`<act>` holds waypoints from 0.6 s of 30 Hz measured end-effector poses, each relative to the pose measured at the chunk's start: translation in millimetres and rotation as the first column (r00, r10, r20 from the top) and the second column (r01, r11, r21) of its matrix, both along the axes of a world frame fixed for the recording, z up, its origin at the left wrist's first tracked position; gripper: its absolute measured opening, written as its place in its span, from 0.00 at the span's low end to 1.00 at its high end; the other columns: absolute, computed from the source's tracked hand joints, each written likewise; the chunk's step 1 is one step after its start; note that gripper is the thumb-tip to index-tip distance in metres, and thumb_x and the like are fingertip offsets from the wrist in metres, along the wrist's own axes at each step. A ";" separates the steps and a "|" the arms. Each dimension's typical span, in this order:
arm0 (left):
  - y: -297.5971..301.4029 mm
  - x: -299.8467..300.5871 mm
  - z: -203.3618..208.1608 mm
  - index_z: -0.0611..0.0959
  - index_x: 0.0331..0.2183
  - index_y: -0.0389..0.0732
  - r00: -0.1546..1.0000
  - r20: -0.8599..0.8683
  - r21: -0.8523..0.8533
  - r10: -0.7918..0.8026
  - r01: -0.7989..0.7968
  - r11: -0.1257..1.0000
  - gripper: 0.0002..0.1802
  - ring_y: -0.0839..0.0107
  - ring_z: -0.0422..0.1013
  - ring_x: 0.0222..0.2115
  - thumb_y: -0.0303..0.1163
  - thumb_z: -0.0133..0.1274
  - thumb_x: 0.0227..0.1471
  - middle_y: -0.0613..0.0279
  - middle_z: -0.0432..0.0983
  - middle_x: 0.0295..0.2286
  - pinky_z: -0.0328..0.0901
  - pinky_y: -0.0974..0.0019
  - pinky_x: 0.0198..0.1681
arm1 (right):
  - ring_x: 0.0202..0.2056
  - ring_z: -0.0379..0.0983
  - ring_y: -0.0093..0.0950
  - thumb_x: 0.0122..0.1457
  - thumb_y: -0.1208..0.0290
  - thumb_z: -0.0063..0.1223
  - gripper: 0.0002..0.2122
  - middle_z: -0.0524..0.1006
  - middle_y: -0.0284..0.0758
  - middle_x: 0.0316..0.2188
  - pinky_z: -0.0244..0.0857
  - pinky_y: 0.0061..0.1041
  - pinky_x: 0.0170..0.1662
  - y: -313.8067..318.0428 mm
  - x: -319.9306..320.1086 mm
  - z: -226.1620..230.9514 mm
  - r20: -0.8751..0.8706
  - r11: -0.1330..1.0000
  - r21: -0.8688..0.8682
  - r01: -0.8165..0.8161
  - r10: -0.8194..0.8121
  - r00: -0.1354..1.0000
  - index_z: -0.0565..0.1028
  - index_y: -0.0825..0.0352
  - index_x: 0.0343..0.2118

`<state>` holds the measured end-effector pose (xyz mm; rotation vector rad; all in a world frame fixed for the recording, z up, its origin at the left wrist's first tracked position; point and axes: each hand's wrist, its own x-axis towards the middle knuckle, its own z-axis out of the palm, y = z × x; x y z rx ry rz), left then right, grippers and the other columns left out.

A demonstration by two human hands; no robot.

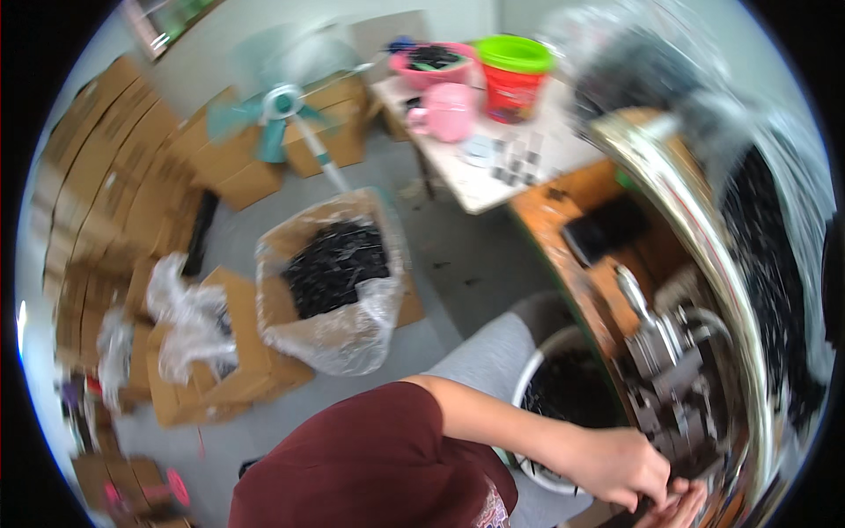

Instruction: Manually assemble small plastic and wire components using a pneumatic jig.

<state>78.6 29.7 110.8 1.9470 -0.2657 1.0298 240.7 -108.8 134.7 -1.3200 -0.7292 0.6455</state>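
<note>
My left hand [616, 466] reaches across to the lower right, its fingers bent down and pinched together. Close beside it, near the lower edge, is my right hand [685, 506], only partly in the picture, with its fingers pressed together. A small dark thing shows between the hands, too blurred to name. Just beyond them on the wooden workbench [550, 231] stands a metal clamping fixture [673, 361] with a lever handle. Below my left forearm is a white bucket [526, 387] with dark pieces in it.
A lined carton [268, 304] of black pieces stands on the floor near an open carton [180, 387] and a teal fan [283, 103]. A white table [471, 189] carries a pink mug [449, 112], a pink basin [466, 63] and a red bucket [512, 92]. Clear bags [757, 123] hang at right.
</note>
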 end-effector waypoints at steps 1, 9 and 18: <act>-9.6 5.2 -7.8 0.80 0.29 0.41 0.998 0.027 -0.005 0.060 -0.060 0.998 0.15 0.59 0.75 0.32 0.32 0.65 0.35 0.62 0.76 0.32 0.70 0.58 0.32 | 0.31 0.70 0.23 0.69 0.67 0.42 0.11 0.76 0.37 0.32 0.64 0.20 0.34 1.4 1.7 -1.7 0.294 0.994 -0.104 0.022 0.010 0.956 0.73 0.70 0.43; -7.5 -12.2 1.2 0.82 0.37 0.46 0.984 0.036 0.170 0.176 -0.180 0.969 0.14 0.59 0.73 0.35 0.43 0.57 0.51 0.62 0.75 0.34 0.68 0.57 0.34 | 0.24 0.72 0.30 0.67 0.68 0.42 0.19 0.77 0.50 0.39 0.62 0.24 0.20 23.0 50.4 -31.9 0.863 0.965 0.137 -0.225 -0.005 0.505 0.62 0.70 0.59; -1.5 -39.7 15.3 0.79 0.29 0.40 0.866 0.187 0.274 0.464 -0.499 0.822 0.14 0.59 0.72 0.29 0.42 0.53 0.55 0.61 0.74 0.30 0.67 0.60 0.29 | 0.26 0.73 0.26 0.68 0.61 0.40 0.16 0.77 0.38 0.26 0.66 0.23 0.31 51.6 -23.9 21.3 0.130 0.950 0.110 -0.291 0.277 0.952 0.75 0.71 0.40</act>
